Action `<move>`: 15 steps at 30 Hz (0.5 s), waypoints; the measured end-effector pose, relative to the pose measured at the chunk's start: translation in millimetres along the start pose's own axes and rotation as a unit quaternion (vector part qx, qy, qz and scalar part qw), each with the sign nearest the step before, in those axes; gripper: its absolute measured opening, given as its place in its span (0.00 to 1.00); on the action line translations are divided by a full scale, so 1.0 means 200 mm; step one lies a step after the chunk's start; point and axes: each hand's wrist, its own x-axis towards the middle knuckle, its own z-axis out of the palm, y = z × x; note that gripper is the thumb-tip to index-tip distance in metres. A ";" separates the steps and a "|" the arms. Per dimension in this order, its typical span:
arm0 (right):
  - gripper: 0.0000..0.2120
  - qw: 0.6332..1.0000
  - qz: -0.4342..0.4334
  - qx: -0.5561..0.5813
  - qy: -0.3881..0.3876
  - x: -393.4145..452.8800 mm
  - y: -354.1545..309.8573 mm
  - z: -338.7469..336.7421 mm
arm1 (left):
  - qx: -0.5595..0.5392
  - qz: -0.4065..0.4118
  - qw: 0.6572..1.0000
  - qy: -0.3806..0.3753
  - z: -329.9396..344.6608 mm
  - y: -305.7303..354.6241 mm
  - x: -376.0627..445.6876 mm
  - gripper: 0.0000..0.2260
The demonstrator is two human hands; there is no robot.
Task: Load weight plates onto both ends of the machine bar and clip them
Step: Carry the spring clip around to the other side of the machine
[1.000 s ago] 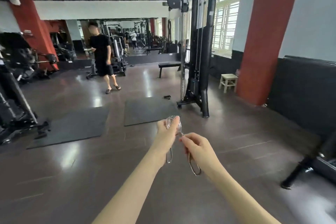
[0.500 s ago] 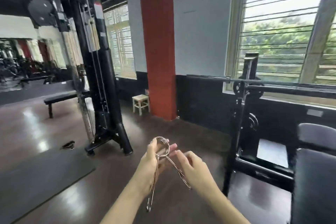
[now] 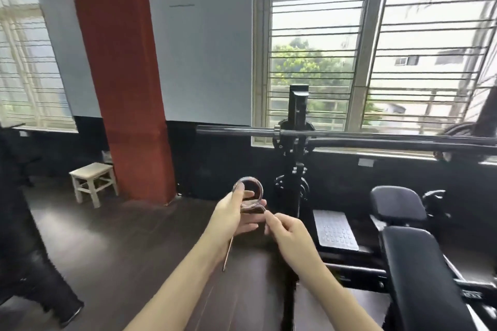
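Observation:
A metal spring clip (image 3: 248, 192) with a coiled ring and two long handles is held in front of me at chest height. My left hand (image 3: 232, 216) grips it just under the coil, one handle hanging down past the wrist. My right hand (image 3: 286, 230) pinches the other handle at its upper end. Beyond the hands, the machine bar (image 3: 231, 131) runs level across the upright post (image 3: 297, 115); its bare left end sticks out toward the red pillar. No weight plate shows on that end.
A black padded bench (image 3: 419, 271) and a grey foot plate (image 3: 334, 230) sit at the right. A small white stool (image 3: 92, 183) stands beside the red pillar (image 3: 121, 75). Barred windows fill the back wall. A dark machine base is at the far left.
The view has swung right from the open gym floor to the bench machine and window. Both hands have kept hold of the spring clip, whose coil now faces me.

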 end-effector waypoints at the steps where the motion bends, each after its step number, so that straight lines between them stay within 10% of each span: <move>1: 0.21 1.000 0.005 -0.007 0.019 0.11 0.01 0.02 | 0.013 0.002 1.000 -0.017 -0.01 0.01 0.13 0.17; 15: 0.12 0.966 0.045 0.019 0.252 1.78 0.17 -0.26 | 0.152 0.132 0.965 -0.166 0.24 0.21 1.82 0.10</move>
